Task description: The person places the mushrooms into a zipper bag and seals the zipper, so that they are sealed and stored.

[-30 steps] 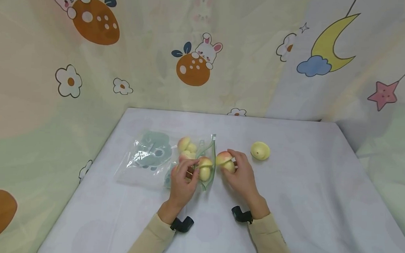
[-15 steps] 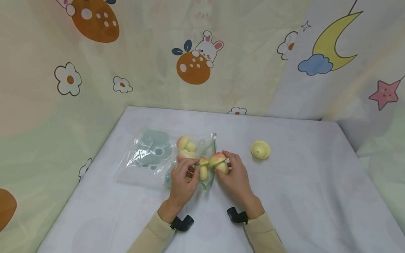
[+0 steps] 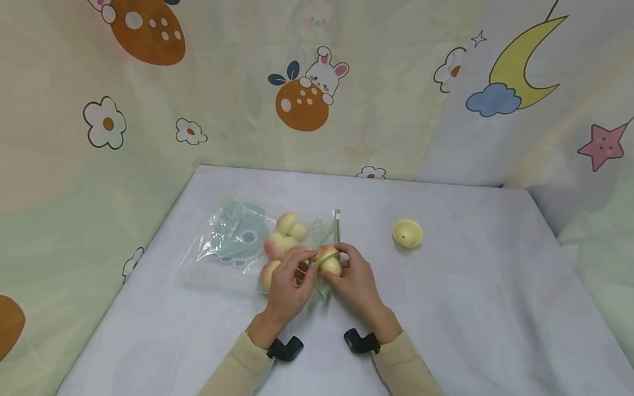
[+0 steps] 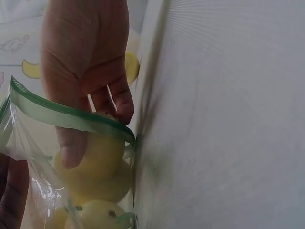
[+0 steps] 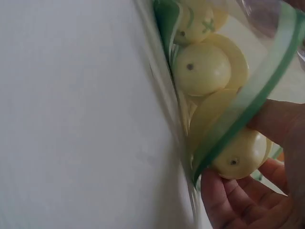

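A clear zip bag (image 3: 199, 272) with a green closure lies on the table, several toy mushrooms (image 3: 280, 246) with pinkish caps and yellow stems inside. My left hand (image 3: 287, 288) pinches the bag near its mouth. My right hand (image 3: 357, 282) grips another toy mushroom (image 3: 331, 266) by thumb and fingers, at the bag's mouth. In the right wrist view, the green zip strip (image 5: 252, 107) crosses over this mushroom (image 5: 243, 152), whose stem end shows a small dark hole. The left wrist view has the right thumb (image 4: 71, 150) behind the plastic, inside the opening.
A round yellow piece (image 3: 407, 234) with a dark dot at its middle sits right of the bag, beyond the right hand. The bag bears a pale green animal print (image 3: 238, 233). A white cloth covers the table (image 3: 477, 299); a patterned curtain (image 3: 385, 94) hangs behind.
My right hand has moved left, carrying its toy mushroom from beside the bag into the mouth. Mushrooms inside have shifted leftward. The left hand has stayed nearly in place.
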`<act>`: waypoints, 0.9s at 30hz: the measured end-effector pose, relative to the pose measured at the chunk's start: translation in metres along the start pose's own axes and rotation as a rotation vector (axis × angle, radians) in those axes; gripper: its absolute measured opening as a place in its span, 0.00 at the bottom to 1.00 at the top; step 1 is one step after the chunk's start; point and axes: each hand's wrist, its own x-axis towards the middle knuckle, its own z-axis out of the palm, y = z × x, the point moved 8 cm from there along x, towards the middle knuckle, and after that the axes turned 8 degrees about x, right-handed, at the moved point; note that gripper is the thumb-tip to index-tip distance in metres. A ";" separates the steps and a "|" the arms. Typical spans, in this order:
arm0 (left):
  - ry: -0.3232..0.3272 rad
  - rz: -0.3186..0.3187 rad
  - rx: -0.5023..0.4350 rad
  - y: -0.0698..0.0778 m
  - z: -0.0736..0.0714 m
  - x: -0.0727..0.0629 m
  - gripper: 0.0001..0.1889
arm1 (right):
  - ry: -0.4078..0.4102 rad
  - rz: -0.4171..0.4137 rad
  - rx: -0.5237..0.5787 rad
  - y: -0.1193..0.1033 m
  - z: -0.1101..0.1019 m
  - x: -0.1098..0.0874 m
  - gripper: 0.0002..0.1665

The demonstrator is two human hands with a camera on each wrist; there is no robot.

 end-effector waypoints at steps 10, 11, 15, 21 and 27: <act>-0.013 0.012 0.006 0.030 -0.010 0.012 0.16 | -0.050 -0.049 0.021 -0.012 0.016 -0.004 0.34; -0.013 0.014 0.004 0.030 -0.010 0.013 0.16 | -0.060 -0.055 0.028 -0.012 0.017 -0.004 0.34; -0.009 0.019 0.006 0.028 -0.010 0.012 0.16 | -0.107 -0.061 0.066 -0.012 0.022 -0.006 0.34; 0.014 0.039 0.011 0.011 -0.006 0.005 0.17 | -0.194 -0.042 0.184 -0.012 0.032 -0.008 0.34; 0.045 0.023 0.018 -0.006 -0.002 -0.003 0.16 | -0.246 -0.054 0.215 -0.015 0.039 -0.011 0.36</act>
